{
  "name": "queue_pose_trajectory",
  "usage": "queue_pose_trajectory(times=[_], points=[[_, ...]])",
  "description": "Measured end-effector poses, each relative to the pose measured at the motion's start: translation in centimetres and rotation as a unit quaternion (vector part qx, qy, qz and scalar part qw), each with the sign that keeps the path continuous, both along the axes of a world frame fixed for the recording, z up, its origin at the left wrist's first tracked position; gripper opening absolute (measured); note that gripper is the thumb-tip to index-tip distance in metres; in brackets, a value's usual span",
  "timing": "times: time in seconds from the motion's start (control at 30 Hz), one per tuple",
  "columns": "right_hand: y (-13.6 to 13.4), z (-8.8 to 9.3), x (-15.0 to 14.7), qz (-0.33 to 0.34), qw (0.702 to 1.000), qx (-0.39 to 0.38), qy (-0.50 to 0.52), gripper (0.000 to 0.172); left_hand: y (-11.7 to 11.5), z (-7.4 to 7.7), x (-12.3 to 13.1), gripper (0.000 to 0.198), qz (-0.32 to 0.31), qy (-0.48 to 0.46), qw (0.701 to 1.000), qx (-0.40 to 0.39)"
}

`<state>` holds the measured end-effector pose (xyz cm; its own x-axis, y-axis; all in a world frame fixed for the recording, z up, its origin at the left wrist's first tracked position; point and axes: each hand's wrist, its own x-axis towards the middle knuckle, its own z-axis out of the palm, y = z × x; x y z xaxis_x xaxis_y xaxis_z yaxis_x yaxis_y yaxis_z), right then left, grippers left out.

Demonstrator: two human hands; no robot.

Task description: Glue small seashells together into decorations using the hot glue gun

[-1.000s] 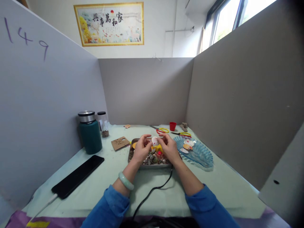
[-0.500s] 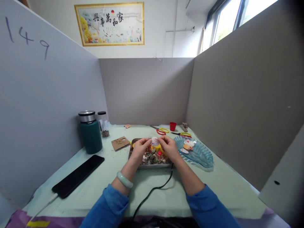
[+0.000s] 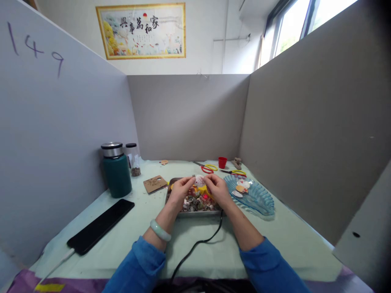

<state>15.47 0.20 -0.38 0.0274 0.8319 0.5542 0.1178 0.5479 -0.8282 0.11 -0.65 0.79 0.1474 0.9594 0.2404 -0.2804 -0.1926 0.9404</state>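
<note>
Above the metal tray (image 3: 200,214) my two hands are close together. My right hand (image 3: 217,189) pinches the edge of a small white cut-out piece with red markings (image 3: 199,180). My left hand (image 3: 181,192), a pale green bangle (image 3: 160,230) on its wrist, has thumb and forefinger pressed together just left of that piece. A tiny greyish bit shows at those fingertips, too small to name. Underneath, the tray holds a mixed heap of small shells or stones (image 3: 195,203) and some yellow and red bits.
A blue glass dish (image 3: 259,199) with several cut-outs (image 3: 242,186) stands to the right. Behind are two scissors (image 3: 207,167) and a red cup (image 3: 222,162). On the left are a brown card (image 3: 155,184), a phone (image 3: 100,226), a green flask (image 3: 116,171) and a jar (image 3: 133,160). A black cable (image 3: 198,243) runs in front.
The white piece has shifted slightly up and to the right. A small greyish bit now shows at my left fingertips. The rest stays where it was.
</note>
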Motion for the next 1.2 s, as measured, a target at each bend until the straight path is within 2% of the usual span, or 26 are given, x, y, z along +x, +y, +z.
queue_pose_trajectory(times=[0.47, 0.77, 1.2], points=[[0.45, -0.46, 0.08, 0.046, 0.997, -0.028, 0.056, 0.031, -0.11, 0.23, -0.09, 0.046, -0.039, -0.05, 0.998, -0.006], [0.32, -0.3, -0.08, 0.054, 0.996, -0.034, 0.055, 0.03, 0.23, 0.09, -0.19, 0.042, -0.007, -0.049, 0.999, -0.009], [0.5, -0.52, -0.03, 0.061, 0.996, -0.04, 0.055, 0.033, 0.19, 0.07, -0.08, 0.042, 0.004, -0.033, 0.999, -0.01]])
